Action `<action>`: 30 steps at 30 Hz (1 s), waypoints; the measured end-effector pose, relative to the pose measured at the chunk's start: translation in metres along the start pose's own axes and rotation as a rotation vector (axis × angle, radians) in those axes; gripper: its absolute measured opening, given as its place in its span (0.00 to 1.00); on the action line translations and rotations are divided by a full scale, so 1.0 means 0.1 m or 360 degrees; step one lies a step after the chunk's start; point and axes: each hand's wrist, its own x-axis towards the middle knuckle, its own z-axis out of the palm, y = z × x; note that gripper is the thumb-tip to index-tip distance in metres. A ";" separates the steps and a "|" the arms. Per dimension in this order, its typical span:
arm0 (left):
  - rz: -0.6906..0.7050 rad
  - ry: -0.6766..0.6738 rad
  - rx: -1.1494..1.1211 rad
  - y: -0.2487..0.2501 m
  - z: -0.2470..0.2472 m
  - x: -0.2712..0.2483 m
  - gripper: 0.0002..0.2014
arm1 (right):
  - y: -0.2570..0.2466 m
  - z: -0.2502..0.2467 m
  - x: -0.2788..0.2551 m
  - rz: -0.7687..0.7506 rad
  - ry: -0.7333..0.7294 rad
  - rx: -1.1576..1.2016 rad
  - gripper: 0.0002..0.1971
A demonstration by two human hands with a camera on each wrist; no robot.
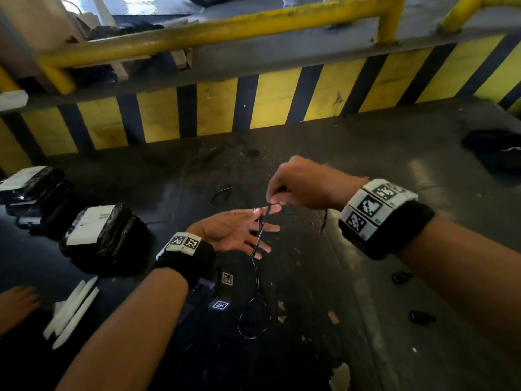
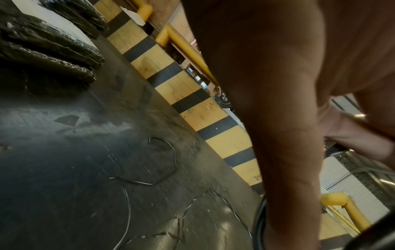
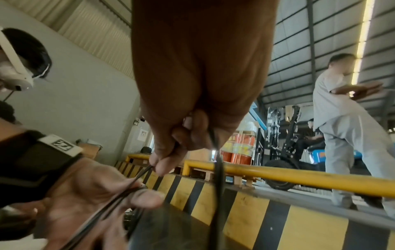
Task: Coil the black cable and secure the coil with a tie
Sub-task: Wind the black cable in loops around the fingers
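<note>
dark floor (image 1: 352, 153); left hand (image 1: 236, 231) flat, black cable (image 1: 258, 235) looped round fingers; right hand (image 1: 298, 184) pinching cable.

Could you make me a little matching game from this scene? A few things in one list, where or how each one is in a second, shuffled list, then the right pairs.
Things:
1. black cable
2. right hand
3. white strips
4. yellow rail

Places or states:
A. lying on the floor at the lower left
B. looped around the spread fingers of the left hand
C. running along the top of the striped barrier
D. pinching a strand above the left fingertips

Pairs: 1-B, 2-D, 3-A, 4-C
</note>
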 end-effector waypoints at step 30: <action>0.0478 -0.0362 -0.0227 0.44 0.29 -0.12 0.26 | 0.54 0.71 0.08 0.0297 0.0136 0.0921 0.08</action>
